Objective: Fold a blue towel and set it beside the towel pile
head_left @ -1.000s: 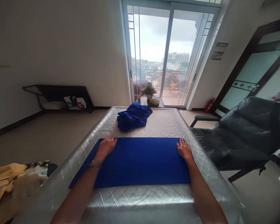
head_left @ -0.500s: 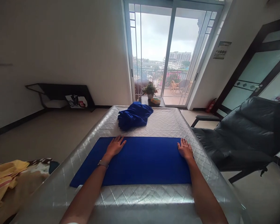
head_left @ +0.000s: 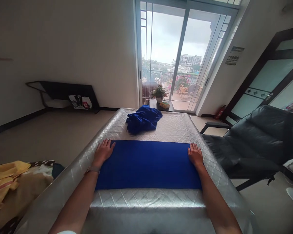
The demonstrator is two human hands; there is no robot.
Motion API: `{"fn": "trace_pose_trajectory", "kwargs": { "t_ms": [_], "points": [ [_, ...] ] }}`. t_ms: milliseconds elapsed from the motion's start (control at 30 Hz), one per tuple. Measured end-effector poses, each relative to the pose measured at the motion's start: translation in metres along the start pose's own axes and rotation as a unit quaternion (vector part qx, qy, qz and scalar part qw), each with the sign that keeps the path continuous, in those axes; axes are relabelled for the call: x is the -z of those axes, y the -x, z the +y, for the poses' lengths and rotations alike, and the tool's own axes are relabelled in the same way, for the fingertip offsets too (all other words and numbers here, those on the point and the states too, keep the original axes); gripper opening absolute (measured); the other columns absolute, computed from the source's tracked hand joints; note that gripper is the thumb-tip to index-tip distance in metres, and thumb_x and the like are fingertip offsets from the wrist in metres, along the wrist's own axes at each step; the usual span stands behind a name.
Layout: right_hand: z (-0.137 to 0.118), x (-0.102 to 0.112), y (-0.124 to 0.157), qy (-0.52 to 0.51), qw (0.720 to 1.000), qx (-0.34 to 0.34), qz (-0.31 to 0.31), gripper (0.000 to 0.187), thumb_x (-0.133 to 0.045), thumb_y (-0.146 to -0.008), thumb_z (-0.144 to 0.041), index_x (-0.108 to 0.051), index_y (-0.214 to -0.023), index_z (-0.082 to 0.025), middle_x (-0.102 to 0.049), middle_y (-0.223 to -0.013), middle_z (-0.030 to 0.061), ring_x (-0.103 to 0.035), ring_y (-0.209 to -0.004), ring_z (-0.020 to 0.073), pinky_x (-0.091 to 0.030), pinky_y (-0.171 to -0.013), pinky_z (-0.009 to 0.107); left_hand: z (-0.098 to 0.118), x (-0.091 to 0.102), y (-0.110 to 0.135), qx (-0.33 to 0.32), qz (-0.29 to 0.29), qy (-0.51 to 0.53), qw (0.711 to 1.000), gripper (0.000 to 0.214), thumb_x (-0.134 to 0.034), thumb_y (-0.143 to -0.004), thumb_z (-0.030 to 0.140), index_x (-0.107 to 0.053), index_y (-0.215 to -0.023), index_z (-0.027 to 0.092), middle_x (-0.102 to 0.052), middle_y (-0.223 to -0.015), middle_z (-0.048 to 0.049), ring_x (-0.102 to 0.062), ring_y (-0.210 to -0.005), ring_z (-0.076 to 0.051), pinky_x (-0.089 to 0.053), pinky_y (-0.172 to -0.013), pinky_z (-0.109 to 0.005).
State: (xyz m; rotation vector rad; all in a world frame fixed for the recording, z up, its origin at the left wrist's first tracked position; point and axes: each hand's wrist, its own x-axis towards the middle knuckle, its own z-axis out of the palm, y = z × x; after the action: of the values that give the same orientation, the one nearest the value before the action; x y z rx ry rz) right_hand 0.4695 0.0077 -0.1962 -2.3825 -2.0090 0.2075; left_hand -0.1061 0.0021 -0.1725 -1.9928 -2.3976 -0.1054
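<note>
Left hand [head_left: 103,152] and right hand [head_left: 195,155] lie apart, flat on opposite ends of a folded blue cloth [head_left: 148,165] on a quilted silver bed [head_left: 146,199]. A crumpled blue cloth [head_left: 143,119] lies beyond, toward a glass balcony door [head_left: 178,58]; a black armchair [head_left: 248,143] stands right.

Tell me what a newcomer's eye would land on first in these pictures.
The flat blue cloth stands out first, lying across the quilted silver cover, with the left hand and right hand spread at its two ends. Just beyond it sits a crumpled heap of blue cloth. Far ahead, a glass sliding door looks onto a balcony under a cloudy sky.
</note>
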Motion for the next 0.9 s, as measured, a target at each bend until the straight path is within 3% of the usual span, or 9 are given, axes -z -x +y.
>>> {"fn": "trace_pose_trajectory", "kwargs": {
  "t_ms": [67,133,233,333,400,467,533,633,900],
  "points": [
    [-0.019,0.011,0.010,0.003,0.999,0.033,0.039,0.059,-0.019,-0.099,-0.028,-0.034,-0.151,-0.005,-0.029,-0.159,0.0120,-0.019,-0.149,0.0223,-0.007,-0.121,0.041,0.013,0.009,0.005,-0.007,0.072,0.012,0.997,0.067,-0.021,-0.098,0.045,-0.043,-0.145,0.004,-0.042,-0.152,-0.0189,-0.030,-0.145,-0.029,-0.022,-0.119,-0.049],
    [-0.050,0.019,0.023,-0.007,0.996,0.080,0.044,0.058,-0.019,-0.100,-0.028,-0.037,-0.150,-0.004,-0.034,-0.157,0.0140,-0.022,-0.148,0.0232,-0.008,-0.121,0.041,0.037,0.016,0.012,-0.049,0.085,0.028,0.995,0.065,-0.021,-0.099,0.044,-0.050,-0.141,0.003,-0.048,-0.148,-0.0189,-0.035,-0.143,-0.029,-0.024,-0.119,-0.046],
    [-0.110,0.021,0.050,-0.048,0.984,0.174,0.003,0.059,-0.018,-0.102,-0.035,-0.034,-0.151,-0.007,-0.032,-0.158,0.0115,-0.021,-0.148,0.0220,-0.011,-0.121,0.040,0.090,0.019,0.030,-0.170,0.023,0.055,0.984,0.063,-0.021,-0.101,0.047,-0.054,-0.138,0.009,-0.050,-0.147,-0.0148,-0.039,-0.141,-0.026,-0.027,-0.118,-0.041],
    [-0.167,0.011,0.076,-0.089,0.966,0.242,-0.034,0.064,-0.016,-0.103,-0.042,-0.028,-0.154,-0.006,-0.024,-0.160,0.0121,-0.016,-0.150,0.0208,-0.011,-0.121,0.039,0.143,0.006,0.052,-0.253,-0.022,0.082,0.964,0.063,-0.023,-0.101,0.052,-0.043,-0.148,0.016,-0.039,-0.155,-0.0107,-0.031,-0.146,-0.024,-0.024,-0.120,-0.042],
    [-0.190,0.003,0.087,-0.098,0.962,0.248,-0.054,0.066,-0.016,-0.102,-0.044,-0.023,-0.155,-0.005,-0.019,-0.161,0.0127,-0.012,-0.150,0.0211,-0.010,-0.122,0.039,0.163,-0.006,0.063,-0.265,-0.055,0.093,0.958,0.064,-0.024,-0.100,0.055,-0.036,-0.152,0.019,-0.034,-0.157,-0.0114,-0.027,-0.147,-0.025,-0.022,-0.120,-0.045],
    [-0.198,-0.003,0.091,-0.093,0.964,0.237,-0.075,0.068,-0.017,-0.102,-0.046,-0.021,-0.155,-0.004,-0.016,-0.162,0.0127,-0.010,-0.151,0.0216,-0.008,-0.122,0.040,0.167,-0.015,0.069,-0.256,-0.079,0.093,0.959,0.066,-0.024,-0.100,0.058,-0.033,-0.154,0.021,-0.032,-0.158,-0.0117,-0.025,-0.148,-0.025,-0.020,-0.120,-0.046],
    [-0.189,-0.006,0.089,-0.081,0.967,0.221,-0.093,0.069,-0.015,-0.102,-0.049,-0.020,-0.155,-0.005,-0.015,-0.162,0.0125,-0.009,-0.151,0.0218,-0.007,-0.122,0.040,0.153,-0.019,0.071,-0.235,-0.089,0.086,0.964,0.068,-0.023,-0.099,0.060,-0.031,-0.154,0.021,-0.030,-0.159,-0.0110,-0.024,-0.148,-0.025,-0.017,-0.121,-0.047],
    [-0.153,-0.006,0.081,-0.046,0.975,0.191,-0.104,0.070,-0.015,-0.102,-0.049,-0.019,-0.156,-0.004,-0.014,-0.162,0.0126,-0.010,-0.151,0.0221,-0.007,-0.122,0.040,0.109,-0.015,0.071,-0.192,-0.094,0.056,0.975,0.070,-0.022,-0.099,0.060,-0.031,-0.154,0.019,-0.028,-0.160,-0.0110,-0.022,-0.149,-0.026,-0.016,-0.120,-0.047],
    [0.005,-0.010,0.069,0.066,0.993,0.025,-0.093,0.070,-0.018,-0.101,-0.045,-0.019,-0.155,-0.001,-0.015,-0.162,0.0137,-0.014,-0.150,0.0244,-0.011,-0.121,0.040,-0.046,-0.003,0.091,-0.035,-0.088,-0.031,0.995,0.074,-0.018,-0.097,0.055,-0.029,-0.153,0.008,-0.027,-0.160,-0.0163,-0.025,-0.147,-0.031,-0.024,-0.117,-0.052]
  ]
}}
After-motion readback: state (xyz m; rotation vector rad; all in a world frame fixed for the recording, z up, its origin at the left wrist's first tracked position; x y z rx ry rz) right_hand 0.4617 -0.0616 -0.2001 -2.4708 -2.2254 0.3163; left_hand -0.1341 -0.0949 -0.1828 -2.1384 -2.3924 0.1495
